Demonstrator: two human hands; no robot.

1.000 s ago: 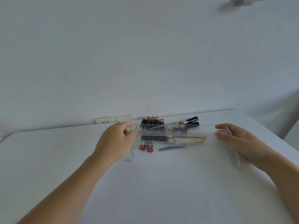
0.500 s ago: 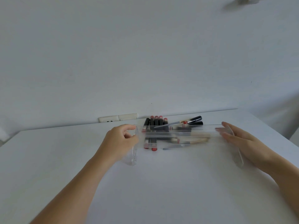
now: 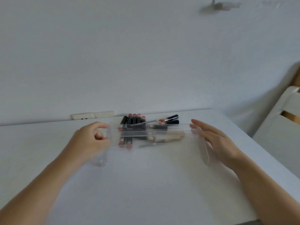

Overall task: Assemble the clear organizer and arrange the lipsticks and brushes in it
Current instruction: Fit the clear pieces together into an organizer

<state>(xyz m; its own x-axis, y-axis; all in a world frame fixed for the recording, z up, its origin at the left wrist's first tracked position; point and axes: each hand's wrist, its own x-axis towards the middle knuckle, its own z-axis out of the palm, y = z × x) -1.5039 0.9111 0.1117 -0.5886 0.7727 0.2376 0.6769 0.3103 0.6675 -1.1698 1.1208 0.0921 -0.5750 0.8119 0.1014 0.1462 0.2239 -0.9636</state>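
Observation:
A clear organizer (image 3: 155, 133) of long thin panels between two end plates stands on the white table (image 3: 146, 184). My left hand (image 3: 88, 142) grips the left end plate (image 3: 107, 143) with curled fingers and thumb. With straight fingers, my right hand (image 3: 217, 142) presses flat against the right end plate (image 3: 203, 148). Behind and through the clear panels lie several black lipsticks (image 3: 134, 122) with red ends and a few brushes (image 3: 164, 121), some with pale wooden handles (image 3: 174, 133).
A white wall rises right behind the table, with a white socket strip (image 3: 92, 115) at its foot. A pale wooden chair or frame (image 3: 280, 120) stands to the right of the table edge.
The view has shifted a little. My right hand's fingers have straightened against the right end plate. The left hand keeps its grip on the left plate.

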